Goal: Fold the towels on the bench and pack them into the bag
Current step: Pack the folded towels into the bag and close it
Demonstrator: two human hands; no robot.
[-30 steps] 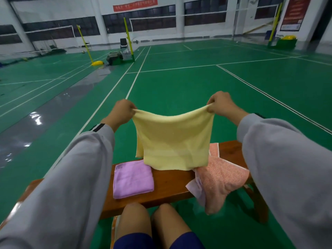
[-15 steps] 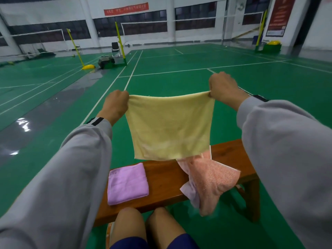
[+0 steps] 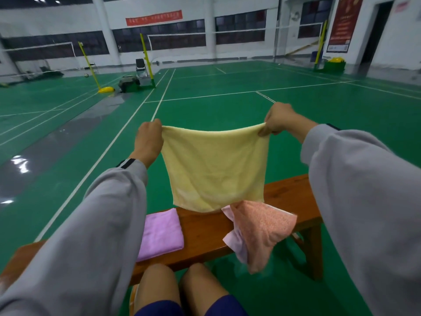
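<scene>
Yellow terry towel, slacker now

yellow towel hanging open, purple towel folded

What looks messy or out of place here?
The peach towel is the odd one: it lies crumpled on the bench, one corner drooping over the near edge. The purple towel sits neatly folded. The yellow towel is held up by the left hand and right hand.
</scene>
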